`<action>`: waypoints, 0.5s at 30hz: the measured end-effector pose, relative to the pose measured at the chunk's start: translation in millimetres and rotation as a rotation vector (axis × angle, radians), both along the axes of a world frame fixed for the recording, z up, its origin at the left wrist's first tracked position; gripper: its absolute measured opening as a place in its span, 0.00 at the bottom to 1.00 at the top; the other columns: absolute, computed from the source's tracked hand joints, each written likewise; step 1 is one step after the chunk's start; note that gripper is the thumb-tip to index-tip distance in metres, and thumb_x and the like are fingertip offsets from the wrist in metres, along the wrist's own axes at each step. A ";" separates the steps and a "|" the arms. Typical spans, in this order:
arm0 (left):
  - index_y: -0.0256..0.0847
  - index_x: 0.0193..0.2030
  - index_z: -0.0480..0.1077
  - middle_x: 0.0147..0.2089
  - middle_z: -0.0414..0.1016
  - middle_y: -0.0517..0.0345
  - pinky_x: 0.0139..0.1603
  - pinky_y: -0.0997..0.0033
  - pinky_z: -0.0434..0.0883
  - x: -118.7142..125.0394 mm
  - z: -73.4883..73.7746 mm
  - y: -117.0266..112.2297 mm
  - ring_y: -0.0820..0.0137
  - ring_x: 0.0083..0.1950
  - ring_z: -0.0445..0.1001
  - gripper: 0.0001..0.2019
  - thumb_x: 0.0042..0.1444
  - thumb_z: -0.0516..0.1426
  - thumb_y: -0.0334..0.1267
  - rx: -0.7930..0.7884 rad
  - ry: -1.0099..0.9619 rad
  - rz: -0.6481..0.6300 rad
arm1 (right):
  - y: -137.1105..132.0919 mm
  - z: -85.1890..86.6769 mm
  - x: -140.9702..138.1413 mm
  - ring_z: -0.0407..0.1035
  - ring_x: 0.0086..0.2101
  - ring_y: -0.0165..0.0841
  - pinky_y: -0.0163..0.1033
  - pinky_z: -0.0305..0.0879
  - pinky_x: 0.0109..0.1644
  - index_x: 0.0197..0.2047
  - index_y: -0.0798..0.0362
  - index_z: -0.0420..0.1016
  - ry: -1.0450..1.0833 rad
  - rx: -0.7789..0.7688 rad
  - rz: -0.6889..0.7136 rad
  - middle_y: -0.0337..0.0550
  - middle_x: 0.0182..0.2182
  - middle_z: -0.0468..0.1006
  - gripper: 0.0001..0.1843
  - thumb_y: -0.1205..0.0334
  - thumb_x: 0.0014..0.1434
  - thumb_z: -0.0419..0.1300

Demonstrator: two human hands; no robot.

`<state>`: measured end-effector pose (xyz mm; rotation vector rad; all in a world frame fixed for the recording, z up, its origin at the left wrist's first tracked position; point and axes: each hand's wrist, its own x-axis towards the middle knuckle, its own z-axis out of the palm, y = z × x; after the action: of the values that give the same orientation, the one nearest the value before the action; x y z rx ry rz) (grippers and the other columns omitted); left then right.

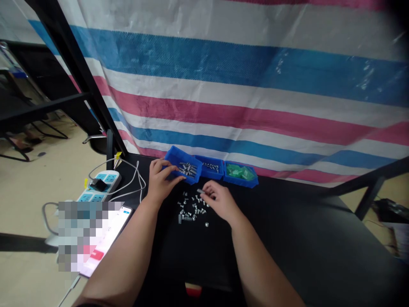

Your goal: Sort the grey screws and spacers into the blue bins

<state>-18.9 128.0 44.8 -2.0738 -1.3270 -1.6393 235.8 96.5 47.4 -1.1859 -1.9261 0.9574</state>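
Observation:
My left hand (161, 181) grips the near edge of a blue bin (184, 168) that holds several metal screws; the bin is tipped toward me. My right hand (219, 200) pinches a small metal screw (200, 191) just in front of that bin. A scatter of loose screws (191, 209) lies on the black table (287, 238) between my hands. A second blue bin (211, 167) with screws stands to the right of the first. Beside it, a third blue bin (241, 173) holds green parts.
A white power strip (101, 184) with cables lies at the table's left edge. A phone (105, 238) rests near my left forearm. A striped tarp (243, 85) hangs behind the bins. Black frame bars stand at left and right.

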 end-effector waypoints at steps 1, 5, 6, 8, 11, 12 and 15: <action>0.47 0.40 0.78 0.43 0.74 0.55 0.57 0.50 0.69 0.2 0.1 -0.1 0.58 0.52 0.69 0.15 0.48 0.72 0.47 -0.002 -0.004 -0.005 | 4.4 -0.3 9.8 0.68 0.28 0.30 0.35 0.65 0.33 0.40 0.50 0.72 0.049 -0.020 -0.054 0.36 0.29 0.73 0.05 0.59 0.61 0.62; 0.48 0.39 0.78 0.42 0.74 0.55 0.58 0.48 0.69 1.4 0.4 -0.4 0.58 0.52 0.69 0.15 0.46 0.72 0.47 -0.024 -0.018 -0.016 | 18.1 -4.6 45.6 0.63 0.23 0.29 0.35 0.61 0.29 0.31 0.50 0.71 -0.114 0.007 -0.243 0.32 0.21 0.68 0.05 0.60 0.53 0.64; 0.48 0.39 0.79 0.42 0.74 0.55 0.58 0.48 0.68 1.7 0.4 -0.4 0.58 0.52 0.69 0.15 0.47 0.72 0.47 -0.023 -0.018 -0.019 | 19.6 -5.3 50.4 0.63 0.22 0.29 0.35 0.60 0.29 0.30 0.50 0.71 -0.184 0.006 -0.280 0.32 0.20 0.68 0.05 0.61 0.51 0.64; 0.48 0.39 0.79 0.43 0.74 0.55 0.58 0.49 0.68 2.0 0.3 -0.4 0.59 0.52 0.68 0.14 0.47 0.72 0.47 -0.017 -0.015 -0.024 | 19.7 -5.1 52.2 0.63 0.21 0.30 0.36 0.60 0.28 0.28 0.50 0.72 -0.203 0.008 -0.339 0.32 0.19 0.68 0.05 0.60 0.51 0.65; 0.47 0.40 0.79 0.43 0.74 0.55 0.58 0.49 0.68 1.9 -0.1 -0.4 0.58 0.53 0.68 0.15 0.47 0.72 0.47 -0.021 -0.011 -0.022 | 15.2 0.0 39.9 0.71 0.28 0.34 0.40 0.70 0.34 0.39 0.50 0.75 0.142 0.035 -0.277 0.38 0.27 0.76 0.11 0.54 0.56 0.66; 0.47 0.40 0.79 0.43 0.74 0.54 0.58 0.49 0.68 1.8 -0.2 -0.4 0.58 0.53 0.69 0.15 0.47 0.72 0.47 -0.025 -0.007 -0.019 | 13.3 2.2 34.6 0.75 0.33 0.35 0.42 0.73 0.39 0.46 0.49 0.75 0.273 0.037 -0.209 0.41 0.33 0.79 0.16 0.52 0.57 0.67; 0.47 0.40 0.78 0.43 0.74 0.54 0.58 0.49 0.69 1.5 -0.5 -0.3 0.58 0.53 0.69 0.14 0.48 0.72 0.47 -0.024 -0.001 -0.018 | 9.8 7.3 25.0 0.77 0.44 0.38 0.48 0.74 0.51 0.60 0.46 0.68 0.456 0.004 -0.028 0.49 0.48 0.81 0.30 0.52 0.57 0.70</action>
<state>-17.4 127.7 44.3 -2.1050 -1.3393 -1.6397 260.8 106.3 54.7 -0.8931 -1.5423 1.0986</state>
